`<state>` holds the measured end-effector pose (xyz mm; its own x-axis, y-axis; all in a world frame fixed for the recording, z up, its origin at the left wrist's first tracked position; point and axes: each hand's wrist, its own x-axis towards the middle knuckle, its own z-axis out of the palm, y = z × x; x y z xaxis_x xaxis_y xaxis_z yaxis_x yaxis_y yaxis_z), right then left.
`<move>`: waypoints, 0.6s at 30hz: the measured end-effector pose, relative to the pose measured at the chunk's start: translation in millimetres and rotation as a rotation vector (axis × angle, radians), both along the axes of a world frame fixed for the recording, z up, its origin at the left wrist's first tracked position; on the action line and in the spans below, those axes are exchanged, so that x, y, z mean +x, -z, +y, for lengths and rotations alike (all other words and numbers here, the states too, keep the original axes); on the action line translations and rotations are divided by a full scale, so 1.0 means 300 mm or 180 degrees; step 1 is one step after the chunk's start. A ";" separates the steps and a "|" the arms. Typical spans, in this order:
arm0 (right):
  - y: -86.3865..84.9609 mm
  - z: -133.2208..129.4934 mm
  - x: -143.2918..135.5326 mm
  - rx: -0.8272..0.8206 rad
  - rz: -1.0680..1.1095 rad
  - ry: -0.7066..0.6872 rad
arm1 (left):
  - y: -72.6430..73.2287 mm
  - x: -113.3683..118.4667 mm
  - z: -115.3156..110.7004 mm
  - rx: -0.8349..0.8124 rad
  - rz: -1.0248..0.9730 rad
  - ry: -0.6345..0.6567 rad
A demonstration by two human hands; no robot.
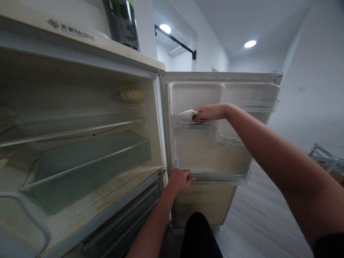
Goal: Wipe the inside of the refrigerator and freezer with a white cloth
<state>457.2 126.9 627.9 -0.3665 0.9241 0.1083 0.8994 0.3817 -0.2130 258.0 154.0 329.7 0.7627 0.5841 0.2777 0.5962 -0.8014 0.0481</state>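
Observation:
An old fridge [139, 64] stands with its door [196, 150] swung out to the right. My right hand [208, 112] reaches into the upper left door shelf [178, 123], its fingers closed on a white cloth [186, 114] that lies partly in the shelf. Lower down, my left hand [180, 180] rests at the left end of the bottom door shelf [220, 177], fingers bent and somewhat apart, with nothing seen in it.
Inside the fridge are a glass shelf [80, 133], a clear drawer [94, 170] and a yellowish lamp cover [133, 95]. A dark container [122, 23] stands on top. My knee [199, 236] is below the door, and a rack [328, 152] is at the far right.

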 end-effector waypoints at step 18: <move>0.256 -0.075 -0.284 0.2323 -0.1243 0.0013 | 0.011 0.020 0.004 0.0032 -0.0091 -0.0020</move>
<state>371.9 104.4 551.2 -0.4990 0.6722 0.5470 0.8589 0.2996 0.4154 264.0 155.1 326.5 0.7506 0.5860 0.3052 0.5998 -0.7981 0.0573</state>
